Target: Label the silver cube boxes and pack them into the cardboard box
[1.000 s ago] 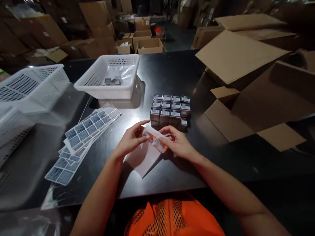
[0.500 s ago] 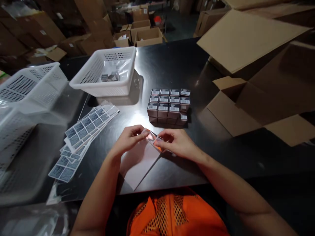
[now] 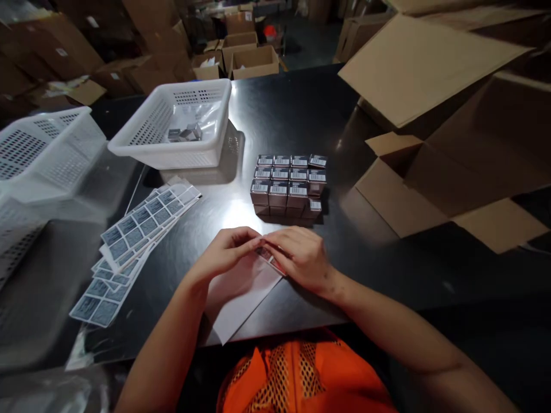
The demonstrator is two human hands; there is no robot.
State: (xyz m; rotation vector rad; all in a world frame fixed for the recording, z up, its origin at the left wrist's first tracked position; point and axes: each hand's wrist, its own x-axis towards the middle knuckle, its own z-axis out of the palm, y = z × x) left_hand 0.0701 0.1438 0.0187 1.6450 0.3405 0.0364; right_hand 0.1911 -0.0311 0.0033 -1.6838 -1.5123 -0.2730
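Note:
In the head view, my left hand (image 3: 230, 250) and my right hand (image 3: 300, 258) meet over a small shiny red-and-dark item (image 3: 272, 261). Their fingers are closed at its upper left end and cover most of it, so I cannot make out its exact kind. A white sheet (image 3: 241, 295) lies slanted on the table beneath. Just beyond my hands stands a block of small dark boxes (image 3: 287, 186) in rows, with barcode labels on top. Sheets of grey printed stickers (image 3: 138, 232) overlap to the left of my left hand.
A white perforated basket (image 3: 172, 156) holds a few small boxes and clear plastic. More white baskets (image 3: 55, 155) stand at the far left. An open cardboard carton (image 3: 434, 166) takes up the right side of the dark metal table (image 3: 297, 109). Cartons (image 3: 253, 62) stand beyond it.
My right hand has moved left and folded over the item, its fingertips now meeting my left fingers. Less of the item shows. The whole view has shifted slightly.

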